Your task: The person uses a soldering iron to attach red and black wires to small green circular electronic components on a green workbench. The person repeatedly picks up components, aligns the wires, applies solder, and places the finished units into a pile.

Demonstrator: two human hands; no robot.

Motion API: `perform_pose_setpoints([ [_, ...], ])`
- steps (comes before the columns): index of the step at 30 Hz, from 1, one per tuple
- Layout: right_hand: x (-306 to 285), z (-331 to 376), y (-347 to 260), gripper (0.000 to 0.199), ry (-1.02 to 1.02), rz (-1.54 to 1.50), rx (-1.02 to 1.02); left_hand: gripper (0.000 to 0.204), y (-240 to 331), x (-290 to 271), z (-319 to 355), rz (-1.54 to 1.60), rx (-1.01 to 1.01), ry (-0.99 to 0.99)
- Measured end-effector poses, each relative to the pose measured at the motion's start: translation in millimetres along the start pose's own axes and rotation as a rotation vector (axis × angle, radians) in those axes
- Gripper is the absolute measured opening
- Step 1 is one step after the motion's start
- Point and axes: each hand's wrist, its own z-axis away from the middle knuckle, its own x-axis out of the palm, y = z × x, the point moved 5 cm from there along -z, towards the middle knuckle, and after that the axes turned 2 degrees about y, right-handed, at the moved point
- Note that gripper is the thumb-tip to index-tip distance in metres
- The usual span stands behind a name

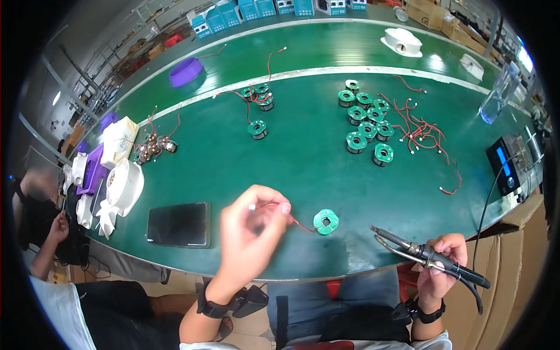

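Observation:
Between the thumb and fingers of my left hand (251,230) I pinch a thin red wire (300,224) with a small white connector at its end. The wire's other end reaches the edge of a round green circuit board (325,222) with a hole in its middle, which lies on the green mat. My right hand (441,262) is closed round a black soldering iron (429,255) that has a curved metal tube alongside it. Its tip points left, over the table's front edge area, apart from the board.
Several green coil boards (367,129) and a heap of red wires (421,131) lie at the right. More wired boards (257,129) stand left of centre. A phone (178,225) lies at the near left, a soldering station (505,165) stands far right. Another person's hand (58,226) shows at left.

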Motion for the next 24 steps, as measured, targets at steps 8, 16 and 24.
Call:
perform_pose_setpoints([
  [8, 7.3, 1.2, 1.8, 0.036, -0.033, -0.013, 0.015, 0.004, -6.7, 7.6, 3.8, 0.078, 0.057, 0.012],
  [16, 4.8, 1.8, 0.6, 0.035, -0.131, -0.087, 0.124, 0.003, -5.3, 6.3, 5.3, 0.078, 0.069, 0.048],
  [24, 7.0, -3.9, 0.8, 0.029, -0.117, -0.057, 0.015, 0.004, -4.6, 6.8, 6.0, 0.071, 0.078, 0.068],
])
